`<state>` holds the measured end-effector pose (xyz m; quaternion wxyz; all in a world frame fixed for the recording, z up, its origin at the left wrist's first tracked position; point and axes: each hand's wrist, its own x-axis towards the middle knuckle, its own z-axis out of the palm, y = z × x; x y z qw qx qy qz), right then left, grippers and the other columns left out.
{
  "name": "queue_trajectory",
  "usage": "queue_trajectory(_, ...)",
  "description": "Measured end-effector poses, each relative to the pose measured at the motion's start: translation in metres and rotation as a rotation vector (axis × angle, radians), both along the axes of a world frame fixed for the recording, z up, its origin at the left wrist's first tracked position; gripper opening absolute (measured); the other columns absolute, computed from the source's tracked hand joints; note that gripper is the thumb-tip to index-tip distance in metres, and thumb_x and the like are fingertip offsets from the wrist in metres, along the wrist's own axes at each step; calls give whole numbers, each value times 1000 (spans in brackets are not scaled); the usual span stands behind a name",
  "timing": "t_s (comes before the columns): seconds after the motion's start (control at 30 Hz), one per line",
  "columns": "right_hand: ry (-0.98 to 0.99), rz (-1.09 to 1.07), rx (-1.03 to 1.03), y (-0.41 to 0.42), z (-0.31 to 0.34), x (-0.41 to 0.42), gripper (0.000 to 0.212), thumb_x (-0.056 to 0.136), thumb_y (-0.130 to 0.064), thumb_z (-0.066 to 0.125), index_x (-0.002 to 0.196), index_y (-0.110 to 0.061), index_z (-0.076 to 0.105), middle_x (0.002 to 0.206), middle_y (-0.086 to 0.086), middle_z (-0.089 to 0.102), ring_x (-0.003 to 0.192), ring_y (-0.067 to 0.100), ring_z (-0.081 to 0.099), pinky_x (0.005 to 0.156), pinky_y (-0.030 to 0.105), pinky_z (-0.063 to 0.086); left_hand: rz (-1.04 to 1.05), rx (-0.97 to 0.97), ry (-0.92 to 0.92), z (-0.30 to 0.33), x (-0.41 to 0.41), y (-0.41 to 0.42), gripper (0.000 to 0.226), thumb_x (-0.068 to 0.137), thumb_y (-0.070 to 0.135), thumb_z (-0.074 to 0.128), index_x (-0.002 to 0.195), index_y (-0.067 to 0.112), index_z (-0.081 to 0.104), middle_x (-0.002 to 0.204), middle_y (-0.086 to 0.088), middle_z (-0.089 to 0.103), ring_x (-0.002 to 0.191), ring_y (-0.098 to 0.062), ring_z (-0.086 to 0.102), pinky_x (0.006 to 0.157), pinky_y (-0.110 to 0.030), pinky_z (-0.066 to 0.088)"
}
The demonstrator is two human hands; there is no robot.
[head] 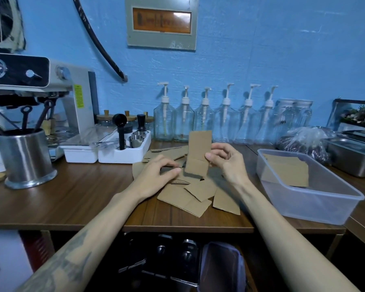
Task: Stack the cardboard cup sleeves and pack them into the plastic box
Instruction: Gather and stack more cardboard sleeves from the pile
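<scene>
A loose pile of flat brown cardboard cup sleeves [195, 194] lies on the wooden table in front of me. My right hand [224, 160] pinches one sleeve [199, 150] and holds it upright above the pile. My left hand [156, 173] rests on the pile's left side, its fingers curled on a sleeve there. The clear plastic box [316, 199] stands to the right of the pile. A stack of sleeves [287, 171] lies inside it.
A steel utensil cup [24, 157] and an espresso machine [40, 85] stand at the left. White trays [114, 153] and a row of glass pump bottles [204, 121] line the back wall. Steel containers [350, 157] sit behind the box.
</scene>
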<state>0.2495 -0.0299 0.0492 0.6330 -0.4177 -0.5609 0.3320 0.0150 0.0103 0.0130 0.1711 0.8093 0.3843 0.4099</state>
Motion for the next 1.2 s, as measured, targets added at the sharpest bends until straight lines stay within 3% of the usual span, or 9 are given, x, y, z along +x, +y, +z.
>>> queue_trajectory(0.17, 47, 134, -38, 0, -6, -8, 80, 79, 17, 69, 141, -27, 41, 104, 9, 68, 91, 25, 72, 72, 40, 62, -24, -48, -100, 4, 9, -4, 11, 85, 30, 75, 87, 31, 65, 102, 7, 60, 98, 2, 56, 90, -21, 41)
queue_trajectory(0.33, -38, 90, -48, 1, -9, -7, 45, 89, -1, 68, 130, -14, 58, 113, 11, 70, 89, 34, 73, 80, 38, 61, 11, -95, -285, 10, 9, -7, 11, 88, 15, 72, 86, 7, 64, 80, 6, 62, 66, 8, 54, 66, -6, 40)
queue_trajectory(0.47, -275, 10, -75, 1, -13, -1, 24, 91, -15, 69, 114, -11, 70, 103, 9, 74, 94, 18, 68, 90, 30, 54, -26, -125, -345, 9, 2, -3, 18, 87, 26, 72, 89, 17, 57, 68, 11, 53, 65, -8, 47, 67, -20, 37)
queue_trajectory(0.57, -406, -6, -138, 0, -18, 0, 10, 91, -18, 70, 99, -11, 71, 92, 4, 73, 82, 5, 61, 80, 13, 47, -17, -136, -301, 7, 0, -3, 15, 90, 14, 69, 88, 21, 56, 63, 21, 61, 60, 2, 52, 65, -14, 39)
queue_trajectory(0.67, -516, -89, -127, -7, -17, 5, 21, 93, -22, 67, 111, -16, 74, 102, -13, 72, 95, -1, 61, 89, 15, 41, -18, -152, -253, 4, -3, -1, 14, 89, 18, 71, 94, 15, 59, 77, 12, 67, 72, -9, 60, 76, -31, 51)
queue_trajectory(0.77, -663, -190, -135, -18, -12, 12, 36, 95, -29, 64, 129, -16, 65, 127, -4, 64, 114, 8, 57, 99, 22, 38, 15, -171, -208, 4, -4, -3, 19, 87, 19, 73, 94, 13, 56, 70, -5, 52, 68, -13, 47, 71, -34, 44)
queue_trajectory(0.87, -887, -240, -261, -30, -12, 20, 54, 92, -41, 66, 137, -13, 56, 134, 4, 52, 126, 20, 49, 109, 37, 38, -7, -182, -228, 3, -2, -2, 21, 88, 16, 72, 103, 9, 59, 83, -10, 65, 74, -11, 54, 80, -35, 51)
queue_trajectory(1.0, -1116, -278, -414, -49, -18, 27, 66, 91, -55, 59, 144, -17, 46, 136, 8, 38, 132, 28, 31, 112, 41, 31, 18, -154, -227, 1, -2, -1, 28, 87, 14, 72, 112, 10, 59, 93, -5, 67, 69, -5, 51, 68, -11, 45)
queue_trajectory(1.2, -1228, -400, -450, -55, -27, 31, 79, 86, -75, 46, 130, -11, 55, 133, 9, 41, 127, 32, 36, 108, 44, 36, -5, -124, -231, 1, -3, -2, 47, 88, 6, 69, 127, 24, 51, 62, 16, 50, 63, -2, 46, 63, -15, 43)
